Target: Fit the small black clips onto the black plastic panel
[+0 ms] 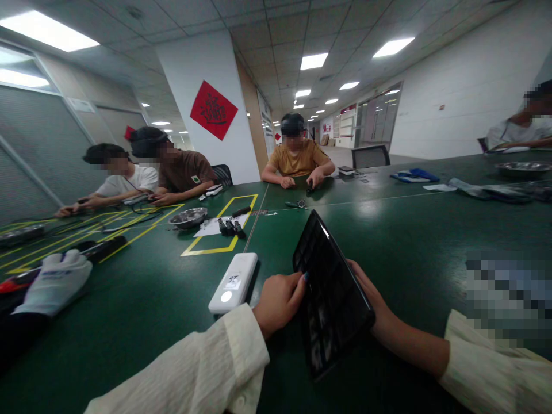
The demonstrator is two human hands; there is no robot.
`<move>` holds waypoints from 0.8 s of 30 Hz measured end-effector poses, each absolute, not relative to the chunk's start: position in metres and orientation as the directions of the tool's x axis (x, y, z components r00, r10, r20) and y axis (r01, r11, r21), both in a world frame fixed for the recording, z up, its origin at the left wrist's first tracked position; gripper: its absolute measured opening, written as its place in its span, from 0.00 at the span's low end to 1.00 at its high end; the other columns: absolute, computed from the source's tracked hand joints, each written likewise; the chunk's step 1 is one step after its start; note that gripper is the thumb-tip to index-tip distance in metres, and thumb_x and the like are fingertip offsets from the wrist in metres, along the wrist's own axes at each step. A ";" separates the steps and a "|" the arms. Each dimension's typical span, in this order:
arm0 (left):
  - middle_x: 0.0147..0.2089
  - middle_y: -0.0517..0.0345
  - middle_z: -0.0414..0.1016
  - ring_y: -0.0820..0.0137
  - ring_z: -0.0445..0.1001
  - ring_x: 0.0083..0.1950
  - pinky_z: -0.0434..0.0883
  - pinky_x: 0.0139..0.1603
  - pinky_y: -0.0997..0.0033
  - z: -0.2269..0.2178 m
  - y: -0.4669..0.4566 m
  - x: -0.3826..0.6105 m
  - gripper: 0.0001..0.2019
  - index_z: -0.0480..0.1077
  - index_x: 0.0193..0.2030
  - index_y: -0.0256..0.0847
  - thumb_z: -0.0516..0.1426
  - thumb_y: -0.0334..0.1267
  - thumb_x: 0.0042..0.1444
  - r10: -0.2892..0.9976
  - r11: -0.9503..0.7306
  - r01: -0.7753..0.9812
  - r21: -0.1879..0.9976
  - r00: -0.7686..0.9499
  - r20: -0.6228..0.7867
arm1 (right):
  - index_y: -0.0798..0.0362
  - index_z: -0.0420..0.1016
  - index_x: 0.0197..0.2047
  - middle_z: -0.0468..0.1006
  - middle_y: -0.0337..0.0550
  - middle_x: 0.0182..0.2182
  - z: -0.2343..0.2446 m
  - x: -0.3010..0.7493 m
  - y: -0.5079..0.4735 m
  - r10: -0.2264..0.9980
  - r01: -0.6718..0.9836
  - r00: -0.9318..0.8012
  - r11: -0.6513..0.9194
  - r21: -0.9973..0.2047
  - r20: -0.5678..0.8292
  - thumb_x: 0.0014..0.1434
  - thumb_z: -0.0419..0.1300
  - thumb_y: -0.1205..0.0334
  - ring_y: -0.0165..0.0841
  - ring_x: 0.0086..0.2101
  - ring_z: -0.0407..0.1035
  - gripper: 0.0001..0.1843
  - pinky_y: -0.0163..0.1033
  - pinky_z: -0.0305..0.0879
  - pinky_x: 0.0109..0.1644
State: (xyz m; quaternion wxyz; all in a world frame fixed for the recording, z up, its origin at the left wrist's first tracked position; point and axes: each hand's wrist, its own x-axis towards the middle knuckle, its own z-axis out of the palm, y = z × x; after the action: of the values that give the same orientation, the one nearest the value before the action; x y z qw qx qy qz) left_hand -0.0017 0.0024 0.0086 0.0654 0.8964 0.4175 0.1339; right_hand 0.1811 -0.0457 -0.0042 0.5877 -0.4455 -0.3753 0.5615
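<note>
A black tablet [328,287] stands tilted in front of me, its dark glossy screen turned to the left. My right hand [366,293] supports it from behind at the right edge, with most of its fingers hidden. At the left edge, my left hand [280,299] is closed, its thumb and a finger pressed against the tablet. A small blue spot shows at that fingertip; I cannot make out what it is. Just left of this hand, a white power bank [233,283] with a number label lies on the green table [172,333].
A co-worker's gloved hand [58,279] rests at the left. Beyond the power bank are a metal bowl [188,218], black parts [232,227] on paper and yellow tape [209,252]. Pliers [295,204] lie farther back. Several people sit around the table; plastic bags [491,190] are at the right.
</note>
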 end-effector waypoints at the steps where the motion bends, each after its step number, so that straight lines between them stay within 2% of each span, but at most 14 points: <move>1: 0.24 0.58 0.69 0.70 0.70 0.27 0.57 0.28 0.73 0.008 0.002 -0.001 0.23 0.63 0.29 0.40 0.35 0.45 0.65 0.786 -0.618 0.749 0.239 0.592 0.179 | 0.48 0.62 0.43 0.68 0.34 0.23 -0.005 0.181 -0.046 0.995 -0.325 0.087 -0.024 -0.945 -0.055 0.43 0.58 0.46 0.33 0.24 0.62 0.25 0.41 0.59 0.34; 5: 0.28 0.57 0.72 0.67 0.72 0.30 0.57 0.28 0.73 0.007 0.001 0.000 0.16 0.62 0.37 0.40 0.39 0.46 0.64 0.831 -0.554 0.793 0.255 0.506 0.232 | 0.48 0.62 0.43 0.68 0.34 0.23 -0.007 0.181 -0.045 0.995 -0.312 0.091 -0.007 -0.950 -0.037 0.45 0.57 0.47 0.32 0.25 0.62 0.23 0.41 0.59 0.36; 8: 0.28 0.58 0.72 0.67 0.73 0.29 0.57 0.28 0.72 0.007 0.001 0.000 0.13 0.59 0.42 0.41 0.39 0.44 0.64 0.793 -0.605 0.765 0.219 0.556 0.249 | 0.48 0.62 0.42 0.67 0.34 0.23 -0.007 0.181 -0.045 0.995 -0.286 0.096 0.000 -0.958 -0.028 0.45 0.57 0.47 0.32 0.25 0.61 0.23 0.41 0.60 0.36; 16: 0.29 0.56 0.73 0.65 0.73 0.30 0.58 0.29 0.70 0.003 0.000 -0.004 0.12 0.58 0.46 0.39 0.39 0.40 0.62 0.729 -0.666 0.740 0.095 0.619 0.292 | 0.49 0.61 0.44 0.68 0.34 0.24 -0.002 0.182 -0.047 0.994 -0.293 0.095 -0.018 -0.956 -0.048 0.46 0.57 0.47 0.32 0.25 0.62 0.24 0.42 0.61 0.39; 24: 0.25 0.58 0.70 0.67 0.71 0.27 0.55 0.26 0.72 0.007 0.000 -0.003 0.13 0.60 0.41 0.40 0.39 0.41 0.63 0.744 -0.659 0.743 0.119 0.619 0.251 | 0.48 0.63 0.42 0.69 0.36 0.24 -0.003 0.181 -0.046 0.994 -0.285 0.103 0.000 -0.959 -0.031 0.43 0.57 0.46 0.34 0.26 0.64 0.24 0.43 0.61 0.37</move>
State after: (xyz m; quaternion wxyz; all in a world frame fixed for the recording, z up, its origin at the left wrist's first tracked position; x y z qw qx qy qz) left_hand -0.0027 0.0003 0.0065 0.0018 0.8998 0.4131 0.1406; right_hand 0.1809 -0.0462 -0.0034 0.5886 -0.4528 -0.3916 0.5433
